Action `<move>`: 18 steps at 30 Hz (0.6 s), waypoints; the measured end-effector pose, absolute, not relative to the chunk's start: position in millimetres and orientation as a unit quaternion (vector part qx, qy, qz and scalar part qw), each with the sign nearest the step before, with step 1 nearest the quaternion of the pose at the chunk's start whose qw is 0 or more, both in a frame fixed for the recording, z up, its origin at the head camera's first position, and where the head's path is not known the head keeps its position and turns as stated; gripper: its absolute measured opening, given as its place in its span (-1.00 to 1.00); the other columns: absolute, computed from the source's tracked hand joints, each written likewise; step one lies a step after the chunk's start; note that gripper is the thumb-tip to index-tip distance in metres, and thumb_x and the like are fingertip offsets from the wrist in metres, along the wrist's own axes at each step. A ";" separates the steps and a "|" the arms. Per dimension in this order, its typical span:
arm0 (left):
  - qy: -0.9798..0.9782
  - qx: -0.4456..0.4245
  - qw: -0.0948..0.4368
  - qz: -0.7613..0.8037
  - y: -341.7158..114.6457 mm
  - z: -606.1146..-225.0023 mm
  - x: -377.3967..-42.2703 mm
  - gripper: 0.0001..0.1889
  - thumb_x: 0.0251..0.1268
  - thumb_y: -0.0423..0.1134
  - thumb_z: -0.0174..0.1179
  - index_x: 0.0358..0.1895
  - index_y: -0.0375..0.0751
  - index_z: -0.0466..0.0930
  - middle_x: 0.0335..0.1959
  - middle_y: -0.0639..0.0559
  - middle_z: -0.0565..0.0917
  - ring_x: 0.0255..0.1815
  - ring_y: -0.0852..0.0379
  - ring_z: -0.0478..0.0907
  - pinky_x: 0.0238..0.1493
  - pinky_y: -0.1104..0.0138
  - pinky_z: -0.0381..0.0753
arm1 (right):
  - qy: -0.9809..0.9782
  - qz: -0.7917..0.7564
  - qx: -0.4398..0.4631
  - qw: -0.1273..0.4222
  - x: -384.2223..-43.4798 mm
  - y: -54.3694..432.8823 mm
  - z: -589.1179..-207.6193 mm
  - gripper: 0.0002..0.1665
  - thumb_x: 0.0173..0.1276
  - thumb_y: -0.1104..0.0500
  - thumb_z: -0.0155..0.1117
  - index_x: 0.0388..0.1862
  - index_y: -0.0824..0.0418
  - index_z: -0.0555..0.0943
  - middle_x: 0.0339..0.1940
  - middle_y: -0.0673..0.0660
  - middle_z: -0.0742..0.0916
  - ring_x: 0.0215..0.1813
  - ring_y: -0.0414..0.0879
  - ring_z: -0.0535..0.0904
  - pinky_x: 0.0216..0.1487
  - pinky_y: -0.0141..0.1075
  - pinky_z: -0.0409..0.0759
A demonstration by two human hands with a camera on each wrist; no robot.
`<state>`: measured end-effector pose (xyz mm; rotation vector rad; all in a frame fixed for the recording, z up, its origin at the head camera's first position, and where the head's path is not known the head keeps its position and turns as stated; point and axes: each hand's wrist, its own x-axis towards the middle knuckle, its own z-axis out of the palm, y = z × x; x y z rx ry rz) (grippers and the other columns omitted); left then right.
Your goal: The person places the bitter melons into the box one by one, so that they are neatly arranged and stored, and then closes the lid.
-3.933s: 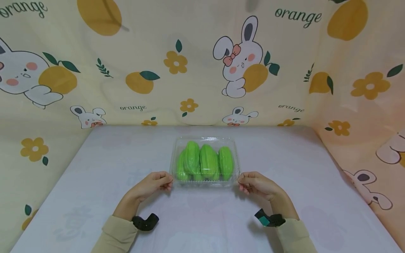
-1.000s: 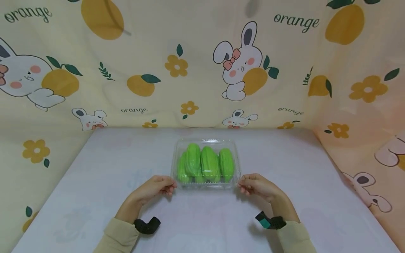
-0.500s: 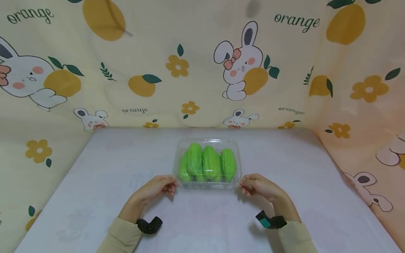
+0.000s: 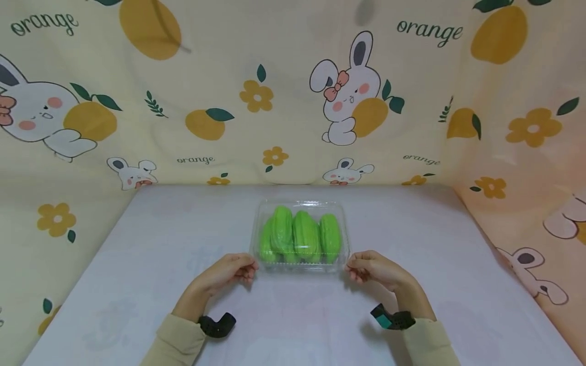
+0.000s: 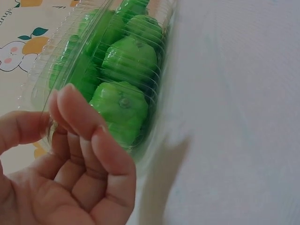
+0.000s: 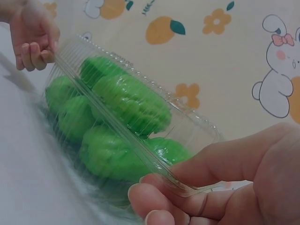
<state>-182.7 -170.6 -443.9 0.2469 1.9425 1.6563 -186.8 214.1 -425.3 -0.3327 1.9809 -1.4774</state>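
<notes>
A clear plastic clamshell container [image 4: 300, 268] with its lid down sits on the table in the head view. Several green ridged gourds [image 4: 305, 236] lie inside it. At its near left corner, my left hand [image 4: 227, 273] pinches the rim between thumb and fingers. My right hand [image 4: 379, 271] pinches the rim at the near right corner. In the left wrist view, the curled fingers of the left hand [image 5: 86, 173] partly cover the end of the container. The right wrist view has the thumb of my right hand [image 6: 220, 183] over the rim [image 6: 115, 117] and fingers below it.
A pale cloth covers the table [image 4: 293, 325], which ends at a wall sheet [image 4: 293, 117] printed with rabbits, oranges and flowers. The sheet also rises along both sides. Black straps [image 4: 217, 325] are worn at the wrists, by the beige sleeves [image 4: 176, 340].
Compared with several seconds ago, my left hand is slightly farther right at the corner and the head view has tilted a little. Over the last half second almost nothing moves.
</notes>
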 end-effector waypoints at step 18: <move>0.792 0.111 0.212 0.561 -166.9 -438.3 -189.4 -0.59 0.51 -0.19 -0.14 -0.07 -0.57 0.50 -0.33 -0.10 0.64 -0.29 0.21 0.57 -0.13 0.37 0.61 | 0.793 -0.518 -0.150 0.283 -198.4 225.9 -421.0 -0.51 0.52 0.13 -0.09 -0.02 0.60 0.50 -0.35 0.06 0.73 -0.33 -0.26 0.64 -0.18 -0.35 0.64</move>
